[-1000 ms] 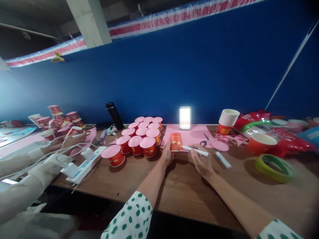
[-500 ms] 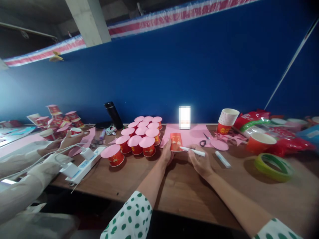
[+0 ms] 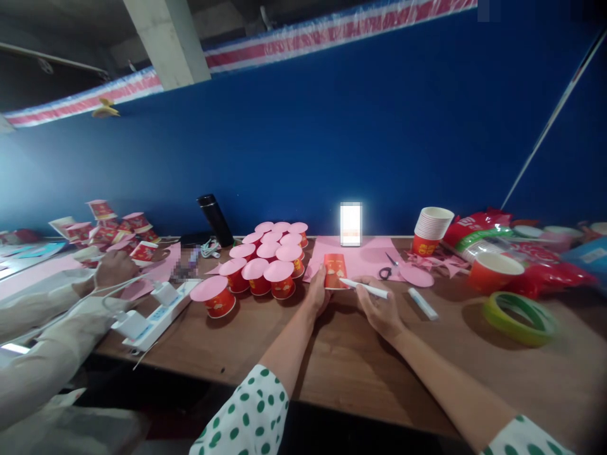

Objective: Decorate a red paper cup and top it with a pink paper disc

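In my left hand (image 3: pixel 318 294) is a red paper cup (image 3: pixel 334 268) with a printed pattern, gripped at its left side above the table. My right hand (image 3: pixel 379 309) holds a white marker pen (image 3: pixel 364 288) between thumb and fingers. The pen's tip points left and meets the cup's lower right side, or comes very near it. Behind the cup lies a sheet of pink paper (image 3: pixel 374 249). A pair of scissors (image 3: pixel 386 272), a pink paper disc (image 3: pixel 416 275) and a white stick-shaped item (image 3: pixel 423 304) lie to the right of my hands.
Several red cups topped with pink discs (image 3: pixel 257 272) stand at left. Beyond a white power strip (image 3: pixel 161 316), a co-worker's hand (image 3: pixel 114 268) is among more cups. Stacked cups (image 3: pixel 429 230), a single cup (image 3: pixel 496 272) and green-yellow tape (image 3: pixel 519 319) are at right. A bright screen (image 3: pixel 351 224) stands behind.
My pen tip has shifted slightly left over the cup's side. At left, the co-worker's hand has drawn back to the left, and the cup near it is now tipped differently.
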`<state>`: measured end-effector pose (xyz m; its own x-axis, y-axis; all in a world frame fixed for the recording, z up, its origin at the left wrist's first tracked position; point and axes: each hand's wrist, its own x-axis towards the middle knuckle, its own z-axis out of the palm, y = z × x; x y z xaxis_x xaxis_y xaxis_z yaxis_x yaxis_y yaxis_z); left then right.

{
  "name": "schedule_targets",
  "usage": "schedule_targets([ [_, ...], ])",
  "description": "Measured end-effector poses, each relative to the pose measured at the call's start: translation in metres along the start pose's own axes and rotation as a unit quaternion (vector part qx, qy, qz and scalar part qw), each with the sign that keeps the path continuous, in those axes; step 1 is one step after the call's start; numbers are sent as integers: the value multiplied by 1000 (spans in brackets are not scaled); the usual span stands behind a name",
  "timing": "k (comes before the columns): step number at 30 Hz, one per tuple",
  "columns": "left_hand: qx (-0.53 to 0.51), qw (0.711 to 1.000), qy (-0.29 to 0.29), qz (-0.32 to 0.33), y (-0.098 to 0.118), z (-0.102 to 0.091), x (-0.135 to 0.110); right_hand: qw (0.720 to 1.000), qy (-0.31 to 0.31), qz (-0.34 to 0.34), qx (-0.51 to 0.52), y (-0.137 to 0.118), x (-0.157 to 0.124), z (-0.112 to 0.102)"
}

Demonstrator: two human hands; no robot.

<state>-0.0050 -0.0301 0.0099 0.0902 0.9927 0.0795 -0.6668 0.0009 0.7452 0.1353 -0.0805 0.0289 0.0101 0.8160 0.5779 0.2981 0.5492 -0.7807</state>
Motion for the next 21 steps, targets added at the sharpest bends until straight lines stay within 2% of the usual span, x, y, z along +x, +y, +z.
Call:
schedule_targets([
  [7, -5, 1000, 16, -7, 1, -1, 1, 1000, 28, 11, -6, 4, 1, -4],
  [14, 5, 1000, 12, -19, 2, -1, 0, 1000, 8, 0, -23, -1, 1, -3],
  [21, -3, 999, 36, -22, 3, -1, -1, 1000, -1, 3, -27, 1, 1, -4],
])
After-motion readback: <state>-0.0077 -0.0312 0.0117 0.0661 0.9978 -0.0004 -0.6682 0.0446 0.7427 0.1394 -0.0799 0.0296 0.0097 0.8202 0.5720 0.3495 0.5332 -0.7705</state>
